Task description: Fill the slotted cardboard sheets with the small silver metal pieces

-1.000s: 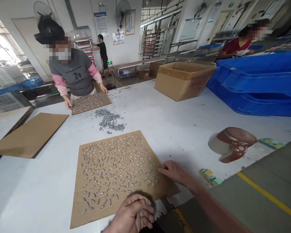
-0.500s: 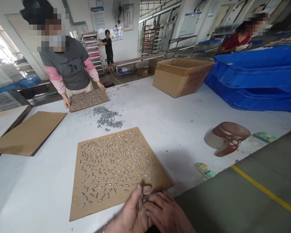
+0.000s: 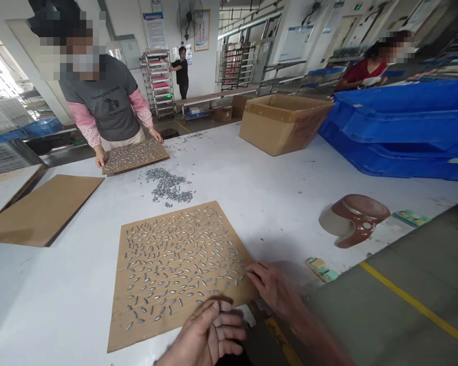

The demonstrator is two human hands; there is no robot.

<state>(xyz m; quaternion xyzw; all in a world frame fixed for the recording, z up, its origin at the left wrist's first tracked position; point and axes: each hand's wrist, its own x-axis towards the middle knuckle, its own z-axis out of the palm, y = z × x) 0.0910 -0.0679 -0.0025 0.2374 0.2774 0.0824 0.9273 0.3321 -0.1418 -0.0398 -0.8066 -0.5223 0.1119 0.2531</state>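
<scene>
Many small grey spindle-shaped metal pieces point(image 3: 179, 254) lie spread in loose rows on a brown cardboard sheet point(image 3: 118, 333) in front of me. Over the sheet's right edge, my right hand point(image 3: 270, 285) pinches, with what looks like one metal piece at its fingertips. My left hand point(image 3: 213, 333) is at the sheet's near edge, palm turned up, thumb against the curled fingers. Whatever lies inside its fingers is hidden. Beyond the sheet is a loose heap of the same pieces point(image 3: 170, 185).
Across the table point(image 3: 221, 178), a co-worker point(image 3: 110, 104) holds another piece-covered cardboard sheet point(image 3: 135, 156). A bare cardboard sheet point(image 3: 46, 208) lies left. To the right are a cardboard box point(image 3: 278, 132), stacked blue trays point(image 3: 397, 117) and a brown stool-like object point(image 3: 362, 216).
My right hand has left my left hand and moved up and right to the sheet's right edge. My left hand's fingers show more. The far person and rack appear slightly further right.
</scene>
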